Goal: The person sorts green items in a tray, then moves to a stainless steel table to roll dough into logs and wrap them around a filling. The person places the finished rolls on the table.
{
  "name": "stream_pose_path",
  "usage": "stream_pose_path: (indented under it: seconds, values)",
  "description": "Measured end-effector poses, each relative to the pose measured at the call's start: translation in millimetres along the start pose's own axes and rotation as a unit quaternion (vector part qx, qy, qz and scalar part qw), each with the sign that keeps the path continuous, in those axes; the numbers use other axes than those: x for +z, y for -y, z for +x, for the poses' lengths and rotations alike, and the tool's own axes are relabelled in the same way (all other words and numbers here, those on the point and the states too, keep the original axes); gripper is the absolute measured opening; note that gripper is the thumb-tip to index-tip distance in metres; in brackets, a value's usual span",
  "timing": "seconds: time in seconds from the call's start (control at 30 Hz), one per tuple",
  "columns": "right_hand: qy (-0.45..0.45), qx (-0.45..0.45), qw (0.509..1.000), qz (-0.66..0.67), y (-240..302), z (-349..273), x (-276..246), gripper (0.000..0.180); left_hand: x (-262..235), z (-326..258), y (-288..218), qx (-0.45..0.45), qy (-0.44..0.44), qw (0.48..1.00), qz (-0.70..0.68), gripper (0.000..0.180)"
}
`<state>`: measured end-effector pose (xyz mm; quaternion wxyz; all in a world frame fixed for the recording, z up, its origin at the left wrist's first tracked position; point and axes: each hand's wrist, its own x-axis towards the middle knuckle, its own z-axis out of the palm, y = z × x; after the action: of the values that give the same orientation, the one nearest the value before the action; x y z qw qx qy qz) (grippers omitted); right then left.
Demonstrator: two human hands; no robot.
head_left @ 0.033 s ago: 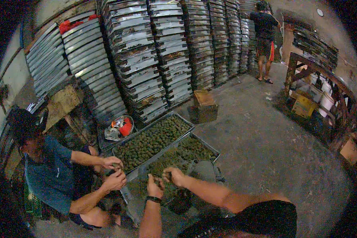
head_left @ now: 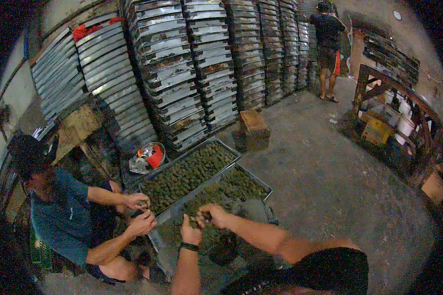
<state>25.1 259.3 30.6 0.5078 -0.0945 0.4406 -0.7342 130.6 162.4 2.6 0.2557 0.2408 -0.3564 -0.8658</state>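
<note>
My left hand (head_left: 191, 233), with a dark band on its wrist, is closed with the thumb pointing up; whatever is in its fingers is too small to make out. Right beside it, my right hand (head_left: 215, 216) curls its fingers inward around something dark that I cannot make out. Both are above the near part of a metal tray (head_left: 268, 192) that contains loose greenish-brown plant-like material (head_left: 238, 182). Alongside lies a second metal tray (head_left: 182, 146), filled with rows of small rounded greenish clumps (head_left: 189, 169). A dark round object (head_left: 223, 250) sits below my hands.
A co-worker (head_left: 66, 211) sits at the left, both hands together near the trays. Beyond stand a bowl with a red item (head_left: 155, 156), a wooden box (head_left: 254, 129) and tall stacks of metal trays (head_left: 167, 73). Another person (head_left: 327, 46) stands far back near a wooden rack (head_left: 386, 88).
My right hand has moved a little to the left and is now closer to my left hand. The trays have stayed in place.
</note>
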Motion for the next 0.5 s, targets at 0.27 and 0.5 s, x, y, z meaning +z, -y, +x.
stream_pose_path:
  seconds: [0.27, 0.5]
  values:
    - [-0.053, -0.087, 0.972, -0.210, 70.1, -32.0, 50.4, 0.046, 66.7, -53.7, -74.6, -0.009, 0.028, 0.997, -0.066, 0.045]
    - [-0.120, 0.057, 0.989, -0.067, -10.6, -44.7, 23.5, 0.046, 45.9, -76.5, -43.2, -0.076, 0.008, 0.984, -0.161, 0.053]
